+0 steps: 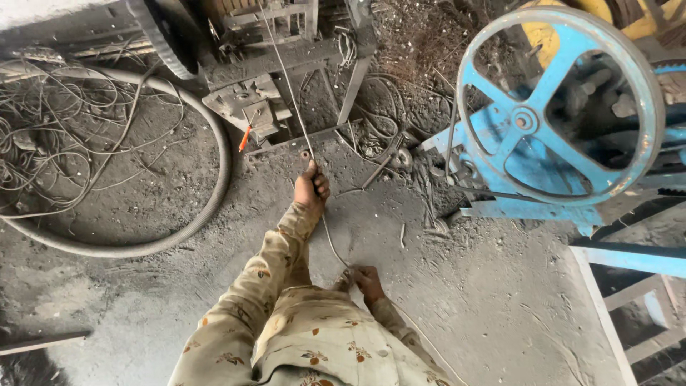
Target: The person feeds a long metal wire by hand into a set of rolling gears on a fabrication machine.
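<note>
A person in a floral-patterned tan sleeve (286, 314) works a length of steel wire (289, 86) over a dusty workshop floor (486, 307), seen from above. The left hand (312, 188), stretched forward, is closed in a fist around the wire, which runs taut from that grip up toward a grimy metal machine frame (286, 107) at the top of the view. Behind the fist the wire curves back across the floor to the right hand (366, 281), held close to the body; its fingers appear curled about the wire, though the grip is partly hidden by the sleeve. A thick grey hose (214, 186) loops across the floor to the left, enclosing a tangle of loose wire scraps (50, 143). A small orange-handled tool (245, 138) lies just beside the frame's base. To the right stands a blue spoked flywheel (564, 107) on a blue steel stand (529, 211), well apart from both hands.
</note>
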